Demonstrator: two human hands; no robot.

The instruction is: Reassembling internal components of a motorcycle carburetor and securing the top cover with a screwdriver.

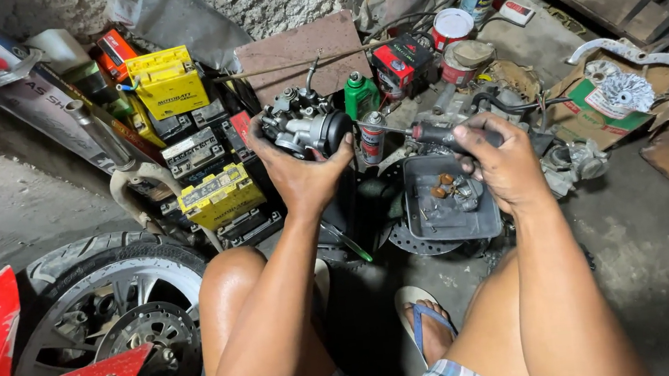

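My left hand (298, 175) wraps the carburetor (304, 127) from below and lifts it up at eleven o'clock, its round mouth turned right toward the tool. My right hand (502, 165) is closed round a dark-handled driver (435, 133), shaft aimed at it. The grey tray (419, 221) sits low at twelve on the floor (small brass bits kept together there).

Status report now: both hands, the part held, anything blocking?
Left hand grips carburetor. Right hand holds black tool handle. Grey parts tray below; nothing blocking.
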